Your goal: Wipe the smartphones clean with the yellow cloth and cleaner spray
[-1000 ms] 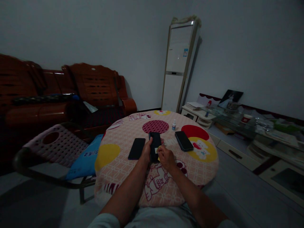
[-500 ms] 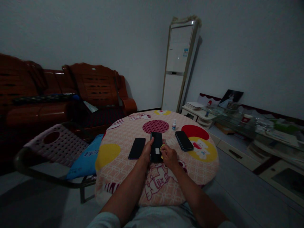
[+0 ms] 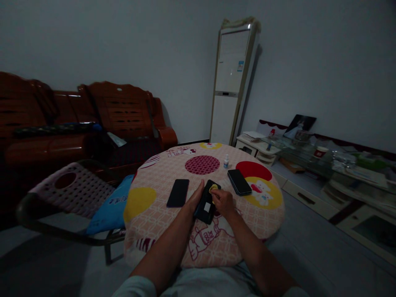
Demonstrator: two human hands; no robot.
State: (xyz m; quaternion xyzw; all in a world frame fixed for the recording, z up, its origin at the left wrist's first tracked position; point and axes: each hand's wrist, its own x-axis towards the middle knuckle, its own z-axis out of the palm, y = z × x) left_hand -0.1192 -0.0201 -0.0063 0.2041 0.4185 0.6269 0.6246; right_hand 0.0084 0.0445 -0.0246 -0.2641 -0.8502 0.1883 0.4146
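A black phone lies tilted on the round table, with a small pale sticker on its face. My left hand rests along the phone's left edge, fingers stretched out against it. My right hand is pinched on a small yellow cloth pressed on the phone's upper end. Another black phone lies flat to the left. A third dark phone lies to the right, on the yellow and red patches of the tablecloth.
A tiny bottle stands at the table's far side. A plastic chair with a blue cushion stands left, a wooden sofa behind it. A tall white air conditioner and a low glass cabinet line the right wall.
The middle phone has turned so its top points right and has slid nearer to me. My right hand has moved the yellow cloth up to the phone's upper end.
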